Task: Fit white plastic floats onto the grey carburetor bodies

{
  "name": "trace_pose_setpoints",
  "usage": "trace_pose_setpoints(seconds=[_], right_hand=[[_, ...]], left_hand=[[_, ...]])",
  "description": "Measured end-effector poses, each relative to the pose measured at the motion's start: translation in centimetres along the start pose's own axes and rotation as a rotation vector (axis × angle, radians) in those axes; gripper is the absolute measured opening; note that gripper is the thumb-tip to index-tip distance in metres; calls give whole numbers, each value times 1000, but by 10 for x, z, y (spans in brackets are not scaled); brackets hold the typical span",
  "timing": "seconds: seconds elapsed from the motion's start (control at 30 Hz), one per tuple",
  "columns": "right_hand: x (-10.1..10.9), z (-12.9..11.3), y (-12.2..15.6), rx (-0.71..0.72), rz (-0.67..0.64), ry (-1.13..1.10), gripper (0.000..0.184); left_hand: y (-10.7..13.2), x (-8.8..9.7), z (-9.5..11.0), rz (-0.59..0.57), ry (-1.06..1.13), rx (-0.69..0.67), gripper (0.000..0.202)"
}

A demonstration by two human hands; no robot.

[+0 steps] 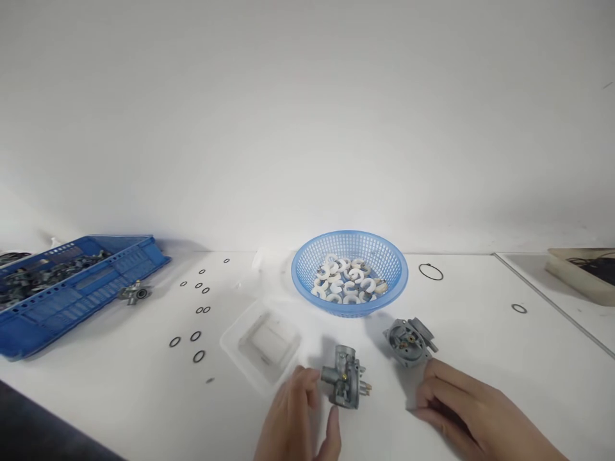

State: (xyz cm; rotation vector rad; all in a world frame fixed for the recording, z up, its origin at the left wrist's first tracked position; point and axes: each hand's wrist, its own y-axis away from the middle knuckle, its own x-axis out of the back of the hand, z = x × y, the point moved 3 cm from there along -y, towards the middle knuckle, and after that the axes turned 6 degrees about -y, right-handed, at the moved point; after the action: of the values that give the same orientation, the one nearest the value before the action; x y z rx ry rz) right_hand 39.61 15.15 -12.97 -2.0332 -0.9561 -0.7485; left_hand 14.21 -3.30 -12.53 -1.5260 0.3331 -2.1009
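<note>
Your left hand is parted beside one carburetor; whether your right hand, curled by another carburetor, grips anything, I can't tell

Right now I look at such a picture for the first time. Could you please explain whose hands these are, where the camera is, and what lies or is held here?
There is no machine: one person works with a bare left hand and right hand. The single picture comes from a camera on that person's head, looking forward and down.

On the white table you see a blue crate of metal pieces at left, black rings, a pale tray, and a blue basket of white open-ended rings.

The left fingers are spread beside one metal part; the right fingers are at the near edge of another metal part. Whether either is firmly held, I cannot tell.
</note>
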Motion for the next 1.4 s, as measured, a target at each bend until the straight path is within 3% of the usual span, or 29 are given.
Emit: trace_pose_setpoints(seconds=[0.13, 0.27, 0.37, 0.43, 0.5, 0.63, 0.77, 0.93, 1.07, 1.23, 1.4], right_hand=[[-1, 2, -2, -32, -13, 26, 20], [-5, 5, -1, -84, -60, 27, 20], [-5, 5, -1, -117, -70, 15, 17], [-3, 5, -2, -129, -72, 6, 14], [0, 3, -3, -136, -80, -5, 13], [5, -1, -6, -139, -107, -33, 12], [8, -2, -7, -142, -111, -62, 13], [9, -2, -8, -178, -137, -106, 16], [9, -4, -9, -247, -129, -198, 15], [13, -7, -8, -367, -90, -442, 26], [18, -17, -8, -455, -61, -583, 41]], left_hand=[[-16, 22, -4, -76, 1, -149, 51], [-54, 43, 15, -319, -127, -288, 74], [-87, 41, 38, -540, -118, -517, 91], [-105, 34, 48, -634, -126, -634, 87], [-116, 25, 52, -713, -173, -646, 76], [-121, 14, 50, -792, -251, -523, 50], [-116, 12, 45, -911, -240, -473, 43], [-116, 5, 38, -873, -151, -557, 29], [-109, -8, 36, -751, 178, -607, 45], [-96, -28, 41, -746, 702, -442, 57], [-89, -33, 44, -803, 837, -371, 51]])
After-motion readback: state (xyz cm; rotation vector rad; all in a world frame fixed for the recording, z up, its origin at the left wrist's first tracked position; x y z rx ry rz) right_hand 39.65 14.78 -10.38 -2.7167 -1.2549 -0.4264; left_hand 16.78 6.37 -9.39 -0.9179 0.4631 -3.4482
